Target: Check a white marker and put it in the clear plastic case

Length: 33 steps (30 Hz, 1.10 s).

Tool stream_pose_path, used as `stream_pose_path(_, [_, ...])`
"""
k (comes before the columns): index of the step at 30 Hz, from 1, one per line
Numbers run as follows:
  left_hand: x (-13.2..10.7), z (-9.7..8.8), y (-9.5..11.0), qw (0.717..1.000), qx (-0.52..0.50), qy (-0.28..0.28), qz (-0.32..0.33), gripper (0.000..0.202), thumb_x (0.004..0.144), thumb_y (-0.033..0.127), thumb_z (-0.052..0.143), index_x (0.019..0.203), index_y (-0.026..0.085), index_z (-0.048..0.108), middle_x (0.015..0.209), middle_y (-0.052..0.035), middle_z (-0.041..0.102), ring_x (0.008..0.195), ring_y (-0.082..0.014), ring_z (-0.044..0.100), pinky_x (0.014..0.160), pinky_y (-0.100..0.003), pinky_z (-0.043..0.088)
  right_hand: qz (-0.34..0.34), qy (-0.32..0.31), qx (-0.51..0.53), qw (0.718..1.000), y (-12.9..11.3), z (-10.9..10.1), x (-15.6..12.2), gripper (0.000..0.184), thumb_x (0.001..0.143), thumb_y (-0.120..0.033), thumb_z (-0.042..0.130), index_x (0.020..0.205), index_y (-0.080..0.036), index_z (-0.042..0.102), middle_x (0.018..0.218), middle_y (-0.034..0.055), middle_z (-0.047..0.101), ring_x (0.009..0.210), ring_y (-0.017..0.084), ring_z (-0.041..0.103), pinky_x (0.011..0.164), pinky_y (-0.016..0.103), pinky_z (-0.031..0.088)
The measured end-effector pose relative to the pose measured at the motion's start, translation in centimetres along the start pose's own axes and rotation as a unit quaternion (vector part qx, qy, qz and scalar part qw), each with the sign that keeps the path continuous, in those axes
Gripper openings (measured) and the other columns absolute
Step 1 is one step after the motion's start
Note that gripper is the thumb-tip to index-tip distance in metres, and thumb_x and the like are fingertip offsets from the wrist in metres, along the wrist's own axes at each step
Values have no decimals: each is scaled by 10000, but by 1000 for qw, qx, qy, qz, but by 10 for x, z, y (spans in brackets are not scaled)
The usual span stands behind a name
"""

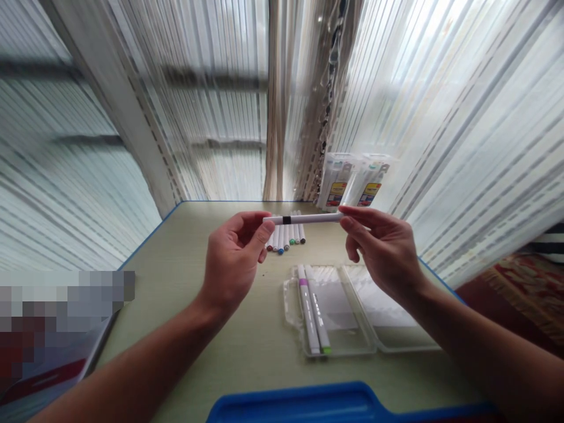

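Note:
A white marker (311, 218) with a black band is held level above the table, one end in each hand. My left hand (233, 252) pinches the end near the band between thumb and fingers. At the opposite end, my right hand (383, 244) grips it by the fingertips. Several white markers (284, 238) with coloured ends lie side by side on the table behind the held one. Below my hands, an opened clear plastic case (339, 346) holds two markers (312, 311), one with a purple band and one with a green end.
Two clear marker packs (337, 182) with yellow labels stand at the table's back right. A blue moulded tray edge (295, 402) runs along the front of the pale table (163, 329). Striped sheer curtains (220, 106) hang behind. At right, a patterned rug (524, 294) shows.

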<state>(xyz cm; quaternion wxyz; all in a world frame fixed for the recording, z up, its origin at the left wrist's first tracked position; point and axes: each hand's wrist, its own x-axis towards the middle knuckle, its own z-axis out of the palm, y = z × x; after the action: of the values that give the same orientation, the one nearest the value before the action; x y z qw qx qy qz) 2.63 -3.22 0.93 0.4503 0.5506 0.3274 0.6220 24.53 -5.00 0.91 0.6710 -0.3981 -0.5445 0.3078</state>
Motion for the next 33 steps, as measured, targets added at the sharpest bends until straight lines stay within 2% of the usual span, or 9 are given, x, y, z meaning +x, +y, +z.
stream_pose_path(4, [-1,1,1,1000,6,0,-6,244,789,287,787,968,140,711,774,-17,679,510,-64,514,433,-192,412,-8,3,-9,1000,0,0,-1,163,810,-245,781,972,-233,790,801,5,724,395,49,516,314,198,406])
stream_pose_path(12, [-2,-1,-1,999,45,-16,8,268,822,325,756,1016,144,720,792,-27,669,526,-73,527,434,-200,414,-6,1,-18,1000,-1,-2,0,155,817,-261,780,969,-234,796,613,-26,656,387,71,514,320,202,406])
stream_pose_path(23, [-3,-1,1,999,43,-19,17,221,847,322,737,994,157,748,754,-26,681,509,-68,519,434,-197,410,-2,-11,-3,1000,-1,-2,-2,118,842,-277,767,931,-208,800,786,37,745,400,56,529,333,195,402])
stream_pose_path(33, [-1,-2,-1,1000,22,-17,-7,234,852,338,735,958,130,749,714,-23,684,504,-65,526,434,-182,420,-2,-21,11,1000,-1,-1,-2,150,814,-241,796,961,-214,797,711,10,718,395,67,557,326,188,428])
